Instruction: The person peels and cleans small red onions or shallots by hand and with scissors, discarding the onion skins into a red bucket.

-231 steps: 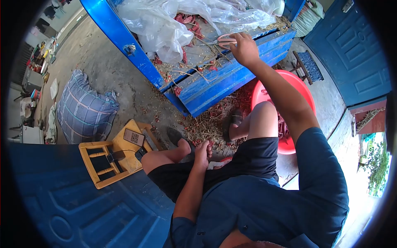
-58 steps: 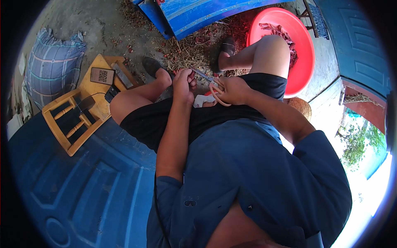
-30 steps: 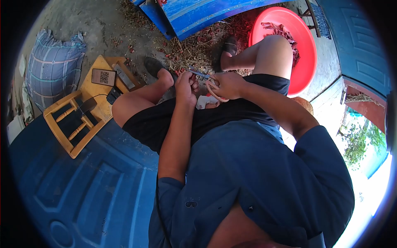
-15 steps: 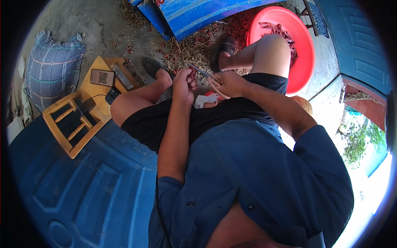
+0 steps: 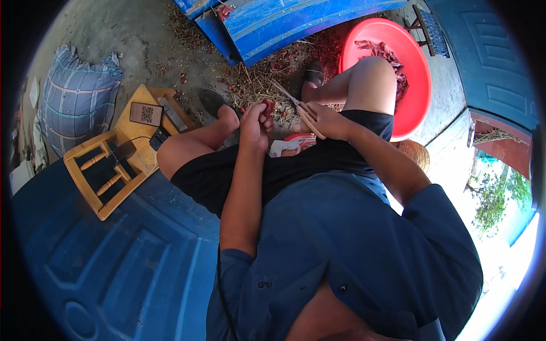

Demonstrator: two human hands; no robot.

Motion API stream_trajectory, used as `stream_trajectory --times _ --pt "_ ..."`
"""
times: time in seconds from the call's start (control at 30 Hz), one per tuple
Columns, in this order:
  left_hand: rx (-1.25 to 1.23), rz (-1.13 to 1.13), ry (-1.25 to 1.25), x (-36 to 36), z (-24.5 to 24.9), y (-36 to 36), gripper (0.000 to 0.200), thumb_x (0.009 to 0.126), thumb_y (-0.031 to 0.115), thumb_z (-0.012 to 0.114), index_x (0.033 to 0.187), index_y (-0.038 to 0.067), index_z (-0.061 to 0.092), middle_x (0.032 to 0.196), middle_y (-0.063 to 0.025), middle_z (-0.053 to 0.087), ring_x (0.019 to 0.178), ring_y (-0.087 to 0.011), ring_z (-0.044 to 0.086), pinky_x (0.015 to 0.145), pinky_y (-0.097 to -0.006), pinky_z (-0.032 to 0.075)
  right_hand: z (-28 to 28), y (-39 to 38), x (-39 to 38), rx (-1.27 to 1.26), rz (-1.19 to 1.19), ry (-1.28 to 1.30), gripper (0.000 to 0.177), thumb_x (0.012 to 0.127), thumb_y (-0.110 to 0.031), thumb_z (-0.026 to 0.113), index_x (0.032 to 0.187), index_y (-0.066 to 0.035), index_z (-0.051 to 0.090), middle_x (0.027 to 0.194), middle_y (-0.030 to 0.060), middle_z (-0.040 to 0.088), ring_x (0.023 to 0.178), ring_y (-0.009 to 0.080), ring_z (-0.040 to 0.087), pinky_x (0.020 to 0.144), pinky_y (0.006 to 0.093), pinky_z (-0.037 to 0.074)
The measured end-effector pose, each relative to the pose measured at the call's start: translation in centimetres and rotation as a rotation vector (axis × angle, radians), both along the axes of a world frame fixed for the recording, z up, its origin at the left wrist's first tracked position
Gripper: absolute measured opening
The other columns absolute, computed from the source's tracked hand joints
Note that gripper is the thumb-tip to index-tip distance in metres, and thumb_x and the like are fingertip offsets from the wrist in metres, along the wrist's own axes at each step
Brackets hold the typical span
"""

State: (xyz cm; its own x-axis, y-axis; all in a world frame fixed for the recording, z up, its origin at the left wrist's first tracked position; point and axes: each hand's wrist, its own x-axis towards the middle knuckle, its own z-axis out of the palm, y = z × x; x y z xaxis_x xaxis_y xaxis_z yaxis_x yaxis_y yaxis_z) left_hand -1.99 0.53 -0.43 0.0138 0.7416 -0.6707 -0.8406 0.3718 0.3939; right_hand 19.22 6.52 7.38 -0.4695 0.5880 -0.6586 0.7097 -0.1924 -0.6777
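Head view: your left hand (image 5: 253, 124) pinches a dark red piece (image 5: 268, 105) between thumb and fingers. Just beside it, your right hand (image 5: 333, 122) is closed around the scissors (image 5: 295, 101), blades angled past your left fingertips. If the left hand drifts toward them, a blade could nick a finger; a loose pinch could drop the piece into the stalks (image 5: 250, 85) beyond. Out past your right hand is the basin (image 5: 420, 74), holding more red pieces (image 5: 396, 63).
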Motion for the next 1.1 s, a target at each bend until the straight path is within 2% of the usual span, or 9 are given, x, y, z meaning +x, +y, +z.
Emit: stream_trajectory --times 0.1,0.3,0.37,0.5,0.57,0.83,0.97,1.03,1.1 --pt "-0.022 0.008 0.001 0.0 -0.2 0.1 0.012 0.089 0.015 0.061 0.100 0.011 0.058 0.065 0.0045 0.044 0.052 -0.0097 0.046 0.045 -0.0255 0.034 1.5 0.9 0.8 0.084 0.008 -0.102 0.063 0.082 -0.052 0.077 0.113 -0.001 0.060 0.094 0.0092 0.064 0.089 0.0173 0.060 0.081 0.0326 0.048" --pt "0.005 -0.031 0.004 0.2 -0.5 0.3 0.013 0.089 0.015 0.062 0.101 0.010 0.058 0.065 0.0042 0.044 0.052 -0.0097 0.045 0.045 -0.0256 0.034 1.5 1.0 2.3 0.295 -0.074 -0.026 0.046 0.089 -0.038 0.071 0.112 0.001 0.063 0.092 0.0158 0.069 0.080 0.0229 0.068 0.075 0.0347 0.053" --pt "0.020 -0.017 -0.001 0.3 -0.1 0.4 0.012 0.089 0.015 0.062 0.100 0.010 0.059 0.065 0.0042 0.044 0.052 -0.0098 0.045 0.045 -0.0257 0.034 3.3 2.1 1.7 0.434 -0.238 0.054 0.046 0.089 -0.036 0.072 0.115 0.001 0.063 0.091 0.0160 0.070 0.081 0.0216 0.069 0.075 0.0341 0.054" --pt "0.048 -0.023 -0.012 0.1 0.5 0.5 0.010 0.089 0.016 0.061 0.096 0.009 0.060 0.064 0.0048 0.044 0.053 -0.0094 0.045 0.046 -0.0254 0.035 6.8 8.5 1.2 0.787 -0.373 -0.073 0.053 0.085 -0.040 0.074 0.119 -0.001 0.064 0.099 0.0165 0.072 0.090 0.0261 0.072 0.081 0.0356 0.055" --pt "0.060 -0.027 0.006 0.2 1.2 0.2 0.010 0.090 0.017 0.059 0.093 0.008 0.061 0.063 0.0055 0.044 0.054 -0.0087 0.045 0.047 -0.0254 0.035 9.7 12.8 1.1 0.958 -0.294 -0.147 0.057 0.082 -0.044 0.072 0.123 -0.004 0.065 0.108 0.0182 0.071 0.097 0.0317 0.070 0.085 0.0385 0.054" --pt "0.034 0.011 -0.011 -0.5 1.2 -0.2 0.017 0.088 0.014 0.063 0.103 0.008 0.059 0.066 0.0034 0.046 0.053 -0.0108 0.046 0.046 -0.0251 0.035 15.2 26.2 -2.6 0.991 -0.195 -0.489 0.060 0.085 -0.055 0.063 0.124 -0.010 0.066 0.112 0.0145 0.071 0.102 0.0323 0.069 0.095 0.0445 0.050" --pt "-0.005 -0.004 0.060 -0.6 1.9 -0.1 0.014 0.089 0.018 0.060 0.098 0.007 0.063 0.063 0.0062 0.045 0.054 -0.0079 0.045 0.047 -0.0233 0.035 14.0 31.1 -3.3 1.119 -0.178 -0.612 0.056 0.086 -0.058 0.062 0.115 -0.010 0.070 0.112 0.0134 0.070 0.107 0.0332 0.066 0.097 0.0458 0.048" --pt "0.009 -0.011 0.057 -0.7 2.1 0.2 0.014 0.089 0.017 0.060 0.098 0.007 0.063 0.063 0.0062 0.045 0.054 -0.0080 0.045 0.047 -0.0233 0.035 13.6 30.7 -3.3 1.261 -0.207 -0.609 0.047 0.086 -0.051 0.064 0.108 -0.010 0.071 0.109 0.0135 0.070 0.104 0.0334 0.067 0.092 0.0460 0.050" --pt "0.002 -0.014 0.066 -0.6 1.8 0.0 0.012 0.090 0.017 0.060 0.097 0.008 0.063 0.063 0.0060 0.045 0.053 -0.0080 0.046 0.046 -0.0238 0.035 12.8 28.3 -3.0 1.588 -0.276 -0.136 0.033 0.086 -0.038 0.068 0.101 -0.008 0.071 0.103 0.0130 0.070 0.095 0.0312 0.068 0.085 0.0446 0.051"
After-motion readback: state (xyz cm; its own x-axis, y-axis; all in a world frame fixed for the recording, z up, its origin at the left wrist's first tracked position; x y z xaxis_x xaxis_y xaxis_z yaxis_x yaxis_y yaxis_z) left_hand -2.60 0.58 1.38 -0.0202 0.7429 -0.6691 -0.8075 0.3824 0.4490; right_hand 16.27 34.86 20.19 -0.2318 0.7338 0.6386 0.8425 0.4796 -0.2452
